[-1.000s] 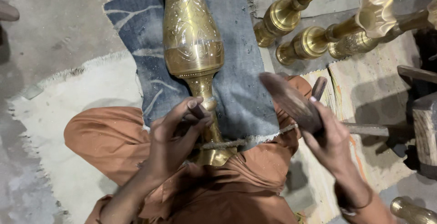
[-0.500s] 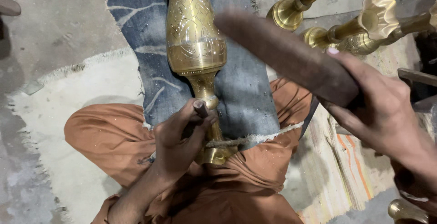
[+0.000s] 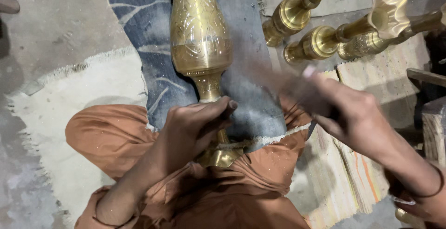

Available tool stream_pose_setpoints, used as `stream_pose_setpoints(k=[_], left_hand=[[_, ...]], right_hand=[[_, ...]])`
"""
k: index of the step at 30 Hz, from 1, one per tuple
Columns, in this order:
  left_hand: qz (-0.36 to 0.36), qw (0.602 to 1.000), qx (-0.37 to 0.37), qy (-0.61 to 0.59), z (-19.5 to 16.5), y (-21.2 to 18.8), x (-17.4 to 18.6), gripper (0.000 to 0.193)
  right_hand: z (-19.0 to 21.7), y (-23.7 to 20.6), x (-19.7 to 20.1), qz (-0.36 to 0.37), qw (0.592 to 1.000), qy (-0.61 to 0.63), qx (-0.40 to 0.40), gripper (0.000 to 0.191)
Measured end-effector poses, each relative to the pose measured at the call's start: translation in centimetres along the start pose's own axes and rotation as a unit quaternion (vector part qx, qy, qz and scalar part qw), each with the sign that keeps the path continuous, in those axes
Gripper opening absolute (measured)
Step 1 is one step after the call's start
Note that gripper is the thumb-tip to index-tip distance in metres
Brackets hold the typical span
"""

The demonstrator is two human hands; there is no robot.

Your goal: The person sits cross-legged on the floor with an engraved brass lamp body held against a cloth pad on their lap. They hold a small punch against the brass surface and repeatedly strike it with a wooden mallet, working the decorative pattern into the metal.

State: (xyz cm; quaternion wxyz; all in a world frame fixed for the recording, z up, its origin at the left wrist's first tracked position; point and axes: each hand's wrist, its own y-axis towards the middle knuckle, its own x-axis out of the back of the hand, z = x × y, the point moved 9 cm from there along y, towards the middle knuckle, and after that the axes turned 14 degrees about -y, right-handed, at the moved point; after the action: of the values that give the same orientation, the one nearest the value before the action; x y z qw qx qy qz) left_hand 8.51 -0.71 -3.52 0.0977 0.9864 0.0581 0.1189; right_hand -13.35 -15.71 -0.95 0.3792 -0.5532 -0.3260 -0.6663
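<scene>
Seen from above, a seated person in orange clothing steadies an engraved brass vase (image 3: 200, 38) lying along a blue cloth (image 3: 251, 94) over the lap. The left hand (image 3: 193, 129) is closed on a thin dark punch-like tool (image 3: 227, 109), its tip at the vase's narrow stem just beyond the knuckles. The right hand (image 3: 357, 117) is wrapped shut around a motion-blurred hammer (image 3: 288, 87), just right of the stem. Good work here, I judge, means holding the tool firmly and striking squarely with light blows. More brass vases (image 3: 325, 29) lie on the floor, upper right.
</scene>
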Motion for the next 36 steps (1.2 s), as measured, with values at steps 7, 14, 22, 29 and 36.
stream_pose_setpoints(k=[7,14,22,29,36], left_hand=[[0.137,0.99,-0.013,-0.018,-0.1,1.9,-1.4,0.04],[0.014,0.999,-0.04,-0.001,-1.4,0.4,-0.4,0.03],[0.02,0.999,-0.035,-0.007,-0.9,-0.2,-0.4,0.036],[0.059,0.996,-0.044,-0.046,-1.0,0.1,-0.6,0.035],[0.006,0.994,-0.095,-0.061,-2.4,-0.9,1.3,0.041]], right_hand=[[-0.3,-2.0,-2.3,-0.029,0.999,0.016,-0.035,0.085],[-1.7,-2.2,-2.3,-0.018,0.998,0.019,-0.055,0.088],[-0.2,-1.8,-1.4,-0.038,0.999,0.025,-0.01,0.089],[-0.7,-2.8,-0.7,-0.048,0.998,0.018,-0.045,0.077],[-0.7,-3.0,-0.3,-0.026,0.997,0.03,-0.068,0.084]])
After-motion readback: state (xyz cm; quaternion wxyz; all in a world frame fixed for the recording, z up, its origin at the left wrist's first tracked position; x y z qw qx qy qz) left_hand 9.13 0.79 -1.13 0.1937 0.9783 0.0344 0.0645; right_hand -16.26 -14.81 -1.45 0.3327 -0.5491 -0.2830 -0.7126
